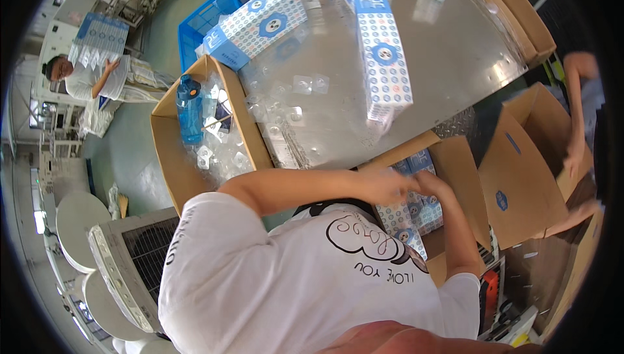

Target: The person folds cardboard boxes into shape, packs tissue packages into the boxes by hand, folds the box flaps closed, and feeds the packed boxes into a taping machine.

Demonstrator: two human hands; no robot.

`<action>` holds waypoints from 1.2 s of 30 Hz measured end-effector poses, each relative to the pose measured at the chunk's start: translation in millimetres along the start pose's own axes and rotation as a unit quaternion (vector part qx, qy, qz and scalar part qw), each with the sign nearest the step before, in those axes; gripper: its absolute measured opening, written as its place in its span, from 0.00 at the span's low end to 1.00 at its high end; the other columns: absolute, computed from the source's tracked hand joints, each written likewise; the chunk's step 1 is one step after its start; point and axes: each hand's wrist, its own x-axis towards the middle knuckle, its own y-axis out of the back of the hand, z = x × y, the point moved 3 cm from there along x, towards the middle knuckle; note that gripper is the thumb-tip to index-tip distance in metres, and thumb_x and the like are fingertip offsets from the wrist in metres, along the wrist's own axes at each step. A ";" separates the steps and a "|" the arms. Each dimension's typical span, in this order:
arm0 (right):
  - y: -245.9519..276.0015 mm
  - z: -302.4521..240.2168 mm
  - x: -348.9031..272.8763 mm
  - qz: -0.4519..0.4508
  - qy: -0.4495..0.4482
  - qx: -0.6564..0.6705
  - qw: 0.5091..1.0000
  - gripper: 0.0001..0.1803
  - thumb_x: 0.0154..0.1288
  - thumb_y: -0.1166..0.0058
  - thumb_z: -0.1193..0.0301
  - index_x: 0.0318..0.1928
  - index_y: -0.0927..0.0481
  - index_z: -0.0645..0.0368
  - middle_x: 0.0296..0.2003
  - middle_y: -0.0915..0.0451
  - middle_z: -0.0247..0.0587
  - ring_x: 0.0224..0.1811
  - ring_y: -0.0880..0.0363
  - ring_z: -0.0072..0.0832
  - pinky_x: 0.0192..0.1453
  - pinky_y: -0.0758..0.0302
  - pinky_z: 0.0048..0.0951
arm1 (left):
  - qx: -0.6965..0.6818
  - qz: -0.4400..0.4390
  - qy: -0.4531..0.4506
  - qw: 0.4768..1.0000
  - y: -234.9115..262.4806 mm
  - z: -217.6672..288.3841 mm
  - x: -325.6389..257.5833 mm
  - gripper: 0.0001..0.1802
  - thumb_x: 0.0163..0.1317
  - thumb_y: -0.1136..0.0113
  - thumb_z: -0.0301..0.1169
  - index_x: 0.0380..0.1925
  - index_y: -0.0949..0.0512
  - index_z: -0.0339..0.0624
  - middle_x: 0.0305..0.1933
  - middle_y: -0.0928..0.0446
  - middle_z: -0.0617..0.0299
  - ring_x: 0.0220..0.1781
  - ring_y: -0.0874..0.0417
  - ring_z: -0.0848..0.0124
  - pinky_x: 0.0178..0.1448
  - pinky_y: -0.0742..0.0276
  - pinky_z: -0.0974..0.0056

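My left hand (389, 186) and my right hand (429, 184) meet above an open cardboard box (463, 175) close to my body. The left hand is smeared by motion, and the fingers of both are too unclear to show whether they hold anything. Inside the box, below my hands, lie several packages (408, 230) patterned in blue and white. On the metal table (325, 120) in front of me, a long carton (385, 55) with the same dotted pattern points toward the box. Another such carton (263, 23) rests at the table's left.
At left, a cardboard tray (250, 117) holds a blue bottle (190, 110) and clear plastic pieces. Behind it sits a blue basket (188, 32). A co-worker's hands (573, 159) touch another open carton (520, 178) at right. A person (97, 78) at far left carries stacked packages.
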 end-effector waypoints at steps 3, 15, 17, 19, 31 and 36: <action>125.6 -192.9 -3.4 0.132 0.170 0.105 0.971 0.09 0.61 0.46 0.69 0.36 0.20 0.62 0.28 0.21 0.56 0.31 0.20 0.46 0.36 0.27 0.42 | 0.088 0.387 0.114 0.911 69.7 -89.4 -93.1 0.21 0.54 0.43 0.28 0.50 0.27 0.39 0.49 0.24 0.47 0.50 0.23 0.50 0.55 0.27 0.52; 125.4 -255.6 201.3 0.477 0.190 -0.256 0.819 0.23 0.62 0.45 0.68 0.59 0.25 0.46 0.62 0.32 0.41 0.65 0.38 0.44 0.65 0.39 0.48 | 0.337 0.278 0.340 0.833 136.8 -206.8 -172.7 0.44 0.47 0.32 0.55 0.65 0.36 0.58 0.69 0.45 0.41 0.69 0.42 0.42 0.70 0.47 0.42; 119.7 -245.9 177.5 0.472 0.186 -0.217 0.834 0.18 0.63 0.46 0.69 0.54 0.22 0.51 0.59 0.28 0.40 0.60 0.32 0.44 0.61 0.36 0.48 | 0.358 0.271 0.325 0.832 134.8 -221.7 -168.1 0.40 0.49 0.33 0.53 0.63 0.32 0.59 0.66 0.40 0.43 0.66 0.36 0.45 0.68 0.41 0.45; 117.2 -245.2 143.0 0.476 0.171 -0.179 0.844 0.14 0.65 0.48 0.70 0.50 0.19 0.56 0.55 0.24 0.39 0.56 0.27 0.43 0.58 0.33 0.48 | 0.329 0.254 0.333 0.846 140.8 -232.8 -162.6 0.29 0.52 0.34 0.45 0.57 0.26 0.58 0.59 0.29 0.49 0.59 0.27 0.54 0.67 0.39 0.51; 67.7 -185.1 -188.4 0.676 0.114 -0.016 0.727 0.19 0.58 0.51 0.81 0.51 0.21 0.61 0.37 0.17 0.51 0.35 0.17 0.45 0.39 0.21 0.33 | 0.010 0.577 0.098 0.811 157.5 -141.2 -125.3 0.15 0.62 0.40 0.37 0.47 0.23 0.43 0.33 0.18 0.53 0.29 0.16 0.61 0.34 0.22 0.59; -64.4 -38.0 -190.2 0.522 -0.218 -0.060 0.822 0.19 0.59 0.50 0.80 0.51 0.20 0.56 0.36 0.18 0.53 0.35 0.19 0.51 0.42 0.23 0.39 | -0.052 0.366 -0.057 0.928 74.9 38.6 -25.7 0.19 0.65 0.43 0.40 0.52 0.31 0.46 0.37 0.17 0.54 0.31 0.15 0.59 0.37 0.21 0.57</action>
